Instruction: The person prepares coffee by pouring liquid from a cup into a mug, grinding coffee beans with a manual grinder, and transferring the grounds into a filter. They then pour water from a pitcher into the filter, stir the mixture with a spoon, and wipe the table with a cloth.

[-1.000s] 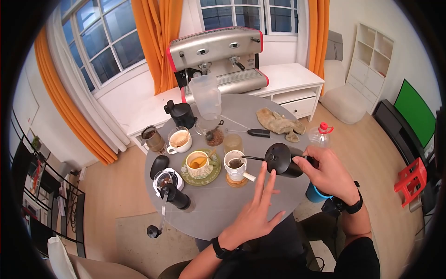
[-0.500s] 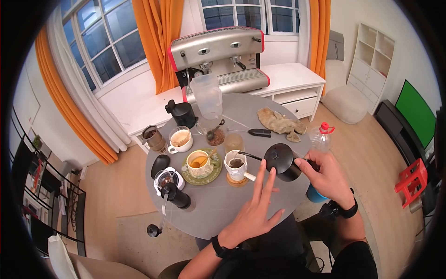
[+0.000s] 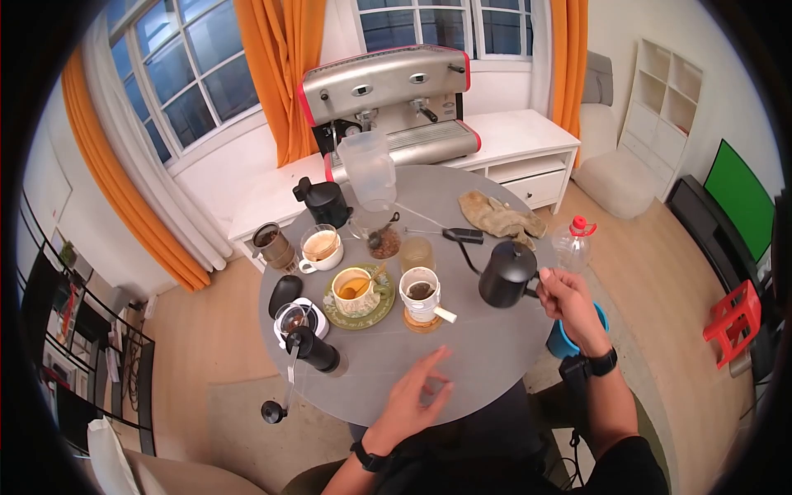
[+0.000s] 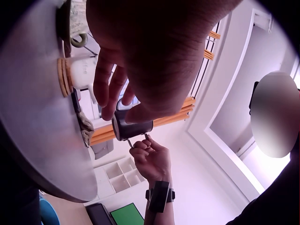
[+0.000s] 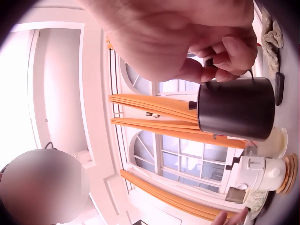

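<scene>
My right hand (image 3: pixel 569 302) grips the handle of a black gooseneck kettle (image 3: pixel 506 276), held upright over the right side of the table; the right wrist view shows the fingers curled at the handle of the kettle (image 5: pixel 236 108). My left hand (image 3: pixel 411 402) hovers near the table's front edge, fingers loosely spread and holding nothing. Ahead of it, a white cup (image 3: pixel 420 307) with dark contents in its top stands on a wooden coaster (image 3: pixel 422 327). In the left wrist view the left hand (image 4: pixel 140 70) is also empty.
On the grey table (image 3: pixel 388 388) are a patterned cup (image 3: pixel 355 304) on a green plate, a hand grinder (image 3: pixel 315 351), a glass (image 3: pixel 417 252), a cloth (image 3: pixel 500 216) and a plastic pitcher (image 3: pixel 367 169). A blue bin (image 3: pixel 563 340) and bottle (image 3: pixel 573 243) are at the right.
The kettle has gone from tilted, with its spout at the white cup, to upright and away from the cup. My left hand has left the kettle and drawn back toward my body.
</scene>
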The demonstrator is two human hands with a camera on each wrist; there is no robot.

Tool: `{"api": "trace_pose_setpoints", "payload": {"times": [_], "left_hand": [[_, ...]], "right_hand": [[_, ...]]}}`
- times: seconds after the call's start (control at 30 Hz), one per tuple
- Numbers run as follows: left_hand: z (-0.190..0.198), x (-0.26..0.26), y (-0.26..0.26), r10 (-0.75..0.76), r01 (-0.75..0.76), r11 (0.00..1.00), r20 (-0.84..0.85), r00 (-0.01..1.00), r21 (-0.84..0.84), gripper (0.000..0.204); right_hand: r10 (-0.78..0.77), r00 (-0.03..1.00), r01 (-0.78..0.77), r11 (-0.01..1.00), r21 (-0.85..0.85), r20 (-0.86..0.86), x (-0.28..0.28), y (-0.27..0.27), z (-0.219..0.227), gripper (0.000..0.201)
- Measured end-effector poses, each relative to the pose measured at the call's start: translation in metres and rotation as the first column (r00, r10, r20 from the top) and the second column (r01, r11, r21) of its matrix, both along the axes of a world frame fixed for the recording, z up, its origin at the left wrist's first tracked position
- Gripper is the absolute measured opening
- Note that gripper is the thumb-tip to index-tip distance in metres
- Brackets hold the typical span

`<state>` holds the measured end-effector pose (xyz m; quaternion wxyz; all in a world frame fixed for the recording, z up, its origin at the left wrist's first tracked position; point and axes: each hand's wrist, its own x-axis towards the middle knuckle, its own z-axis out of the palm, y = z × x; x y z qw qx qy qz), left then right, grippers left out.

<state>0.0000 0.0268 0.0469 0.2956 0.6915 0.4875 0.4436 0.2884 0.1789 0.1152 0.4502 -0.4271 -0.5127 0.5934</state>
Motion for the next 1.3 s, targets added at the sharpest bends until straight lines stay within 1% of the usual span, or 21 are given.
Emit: {"api": "trace_pose_setpoints", "payload": {"times": [0.07,0.17,0.27,0.4,0.47,0.57,0.77,0.83,0.93,1.03,1.07,1.1,1.13,1.17,1.2,1.27,1.3], "left_hand": [[-0.017,-0.010,-0.013,0.119,-0.115,0.991,0.062,0.991,-0.062,0.062],[-0.032,-0.022,-0.026,0.235,-0.234,0.966,-0.003,0.972,-0.114,0.049],[-0.043,-0.018,-0.029,0.323,-0.310,0.944,0.120,0.939,-0.113,0.037],[-0.055,-0.019,-0.029,0.325,-0.320,0.945,0.092,0.941,-0.067,0.035],[-0.054,-0.019,-0.029,0.325,-0.322,0.945,0.072,0.943,-0.053,0.035],[-0.048,-0.018,-0.030,0.350,-0.345,0.934,0.044,0.936,-0.093,0.035],[-0.048,-0.018,-0.030,0.344,-0.339,0.936,0.044,0.938,-0.093,0.035],[-0.046,-0.017,-0.032,0.346,-0.340,0.936,0.059,0.936,-0.093,0.035],[-0.049,-0.018,-0.032,0.352,-0.343,0.933,0.073,0.933,-0.105,0.034],[-0.055,-0.020,-0.032,0.359,-0.350,0.930,0.079,0.930,-0.111,0.032],[-0.056,-0.020,-0.032,0.363,-0.354,0.929,0.081,0.928,-0.112,0.032],[-0.057,-0.020,-0.032,0.361,-0.353,0.930,0.080,0.929,-0.102,0.031],[-0.057,-0.020,-0.032,0.360,-0.353,0.931,0.079,0.930,-0.092,0.031],[-0.057,-0.020,-0.032,0.361,-0.355,0.931,0.078,0.929,-0.081,0.031],[-0.056,-0.019,-0.031,0.357,-0.353,0.933,0.069,0.931,-0.064,0.031],[-0.055,-0.018,-0.032,0.353,-0.352,0.935,0.045,0.935,-0.032,0.030],[-0.056,-0.019,-0.031,0.352,-0.352,0.936,0.041,0.935,-0.020,0.030]], "right_hand": [[-0.010,1.000,0.010,1.000,0.029,0.014,-0.005,0.022,-0.012,0.047],[-0.053,0.996,0.051,0.998,0.043,0.069,-0.026,0.052,-0.025,0.046],[-0.042,0.993,0.039,0.999,0.028,0.112,-0.047,0.086,-0.041,0.045],[-0.007,0.996,0.007,1.000,0.003,0.091,-0.071,0.114,-0.063,0.043],[0.005,0.996,-0.004,1.000,-0.014,0.089,-0.079,0.117,-0.068,0.041],[0.015,0.996,-0.013,1.000,-0.023,0.089,-0.087,0.118,-0.076,0.039],[0.033,0.995,-0.029,0.999,-0.042,0.091,-0.096,0.122,-0.083,0.039],[0.025,0.996,-0.022,0.999,-0.034,0.080,-0.099,0.124,-0.085,0.040],[0.057,0.998,-0.056,0.998,-0.020,0.038,-0.099,0.131,-0.088,0.038],[-0.022,0.993,0.017,0.999,0.040,0.120,-0.098,0.132,-0.091,0.036],[-0.099,0.965,0.093,0.995,0.037,0.241,-0.094,0.124,-0.080,0.036],[-0.261,0.928,0.201,0.952,0.233,0.267,-0.090,0.129,-0.090,0.036],[-0.416,0.872,0.284,0.860,0.423,0.260,-0.093,0.128,-0.093,0.036],[-0.555,0.802,0.339,0.727,0.598,0.220,-0.094,0.127,-0.094,0.036],[-0.505,0.833,0.330,0.781,0.530,0.225,-0.085,0.121,-0.095,0.034],[-0.297,0.924,0.168,0.883,0.438,0.243,-0.085,0.085,-0.058,0.037],[-0.187,0.952,0.082,0.918,0.388,0.242,-0.088,0.071,-0.046,0.039]]}}
